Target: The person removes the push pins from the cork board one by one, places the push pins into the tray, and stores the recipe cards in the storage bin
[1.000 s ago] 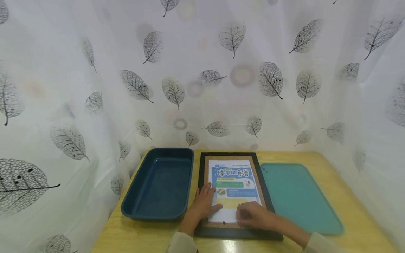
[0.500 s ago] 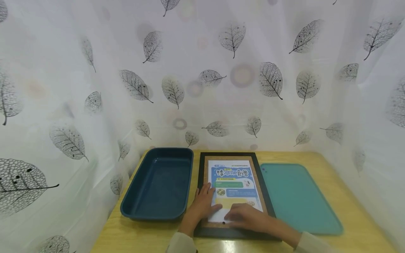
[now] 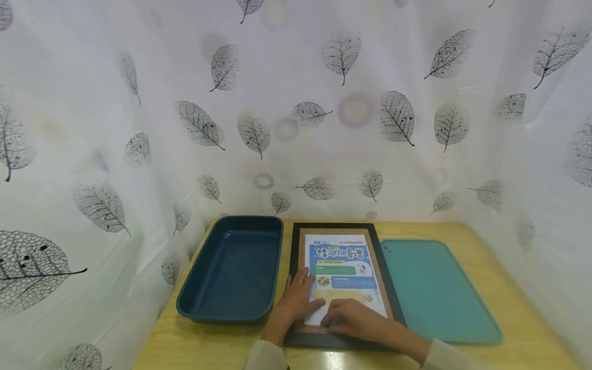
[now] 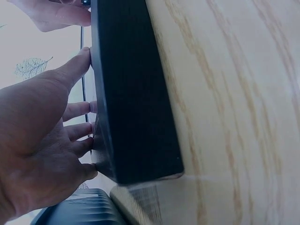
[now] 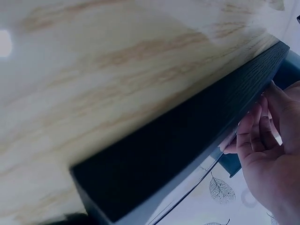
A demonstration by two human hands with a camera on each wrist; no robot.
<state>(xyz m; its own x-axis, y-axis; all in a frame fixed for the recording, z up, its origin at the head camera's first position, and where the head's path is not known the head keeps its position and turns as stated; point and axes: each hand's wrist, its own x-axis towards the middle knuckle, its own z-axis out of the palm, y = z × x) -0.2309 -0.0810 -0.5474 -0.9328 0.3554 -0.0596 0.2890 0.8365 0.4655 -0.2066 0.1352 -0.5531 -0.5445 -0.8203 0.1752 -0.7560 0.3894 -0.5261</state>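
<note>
A black-framed cork board (image 3: 319,340) lies on the table with a printed paper sheet (image 3: 339,257) on it, blue and white with Chinese lettering. My left hand (image 3: 296,300) rests on the sheet's lower left, fingers straight and spread, thumb pointing right. At the sheet's bottom edge, my right hand (image 3: 353,318) has its fingers curled together around a small black push pin (image 4: 86,2), of which a bit shows in the left wrist view; in the head view the fingers cover it. In the right wrist view, the fingertips sit behind the black frame edge.
Left of the board stands a deep dark-blue tray (image 3: 187,308). A flat teal mat (image 3: 439,288) lies at its right. Behind the wooden table (image 3: 513,303) hangs a white curtain (image 3: 287,67) with a leaf print.
My right hand has moved left along the sheet's bottom edge to the black pin, which was visible before and is now under its fingers. My left hand has stayed put.
</note>
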